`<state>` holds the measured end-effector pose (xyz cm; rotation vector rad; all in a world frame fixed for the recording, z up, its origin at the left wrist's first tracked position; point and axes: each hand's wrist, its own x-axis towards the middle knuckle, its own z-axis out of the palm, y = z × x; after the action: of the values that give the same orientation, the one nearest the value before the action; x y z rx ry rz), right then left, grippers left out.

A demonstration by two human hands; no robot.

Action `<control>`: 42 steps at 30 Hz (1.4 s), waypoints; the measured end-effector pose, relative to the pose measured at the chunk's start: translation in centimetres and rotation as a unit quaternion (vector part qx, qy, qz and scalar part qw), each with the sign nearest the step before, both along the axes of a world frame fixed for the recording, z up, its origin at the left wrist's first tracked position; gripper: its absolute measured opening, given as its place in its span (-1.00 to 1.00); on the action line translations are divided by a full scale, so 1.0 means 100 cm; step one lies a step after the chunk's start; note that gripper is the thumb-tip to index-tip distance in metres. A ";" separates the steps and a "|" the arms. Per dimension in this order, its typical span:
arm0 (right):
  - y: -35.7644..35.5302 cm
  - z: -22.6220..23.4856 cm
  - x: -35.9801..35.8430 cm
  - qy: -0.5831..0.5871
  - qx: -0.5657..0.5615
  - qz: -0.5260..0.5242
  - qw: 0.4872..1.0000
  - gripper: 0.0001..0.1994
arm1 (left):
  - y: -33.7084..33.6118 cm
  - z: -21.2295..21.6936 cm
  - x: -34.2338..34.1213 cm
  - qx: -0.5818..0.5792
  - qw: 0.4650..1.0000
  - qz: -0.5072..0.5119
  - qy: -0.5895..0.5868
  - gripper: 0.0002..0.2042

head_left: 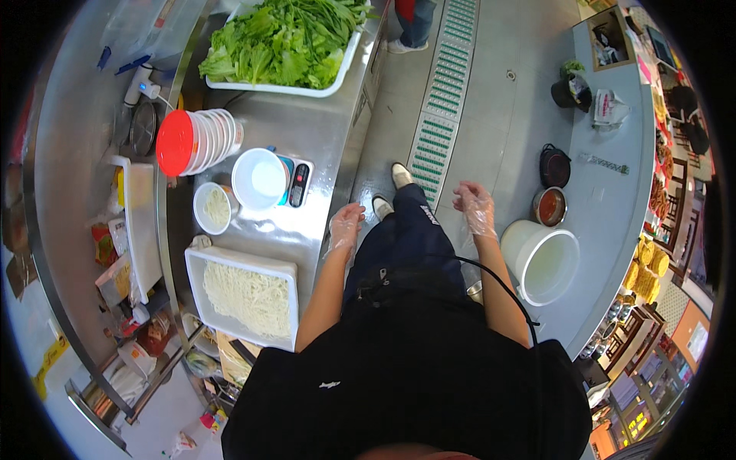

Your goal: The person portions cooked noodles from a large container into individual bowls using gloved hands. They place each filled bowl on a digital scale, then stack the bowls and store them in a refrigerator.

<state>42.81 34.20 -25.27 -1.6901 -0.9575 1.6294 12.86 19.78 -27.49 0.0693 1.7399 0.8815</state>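
Standing beside a brushed stainless-steel counter [285,126], the person holds a clear-gloved left hand [346,226] near its edge, fingers loosely bent around nothing visible; the clear-gloved right hand [474,205] hangs well apart, fingers half-spread, likewise without an object. At eight o'clock from the left hand lies a white rectangular plastic tray [245,260], its floor widely covered by pale, thin noodles [247,300]. At nine o'clock stands a small round white tub [198,205], already containing some of the same strands; whether that portion is complete cannot be told. At ten o'clock, a larger round white tub [258,179] rests upon a flat digital scale with a black display panel [300,184], showing only its pale interior and apparently unfilled. Beyond it, a stack of white tubs [216,139] topped with red [175,143] seems unused. Most noodles, by appearance, remain undivided in the tray.
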 end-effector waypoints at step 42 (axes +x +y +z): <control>-0.089 -0.121 0.183 -0.027 -0.151 0.274 0.949 -0.74 | -0.105 -0.184 0.015 0.026 0.836 0.490 0.246 -0.53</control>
<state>61.09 25.28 -37.40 -1.7705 -1.3487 2.1896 14.41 9.32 -45.89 -0.6807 2.2421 1.7686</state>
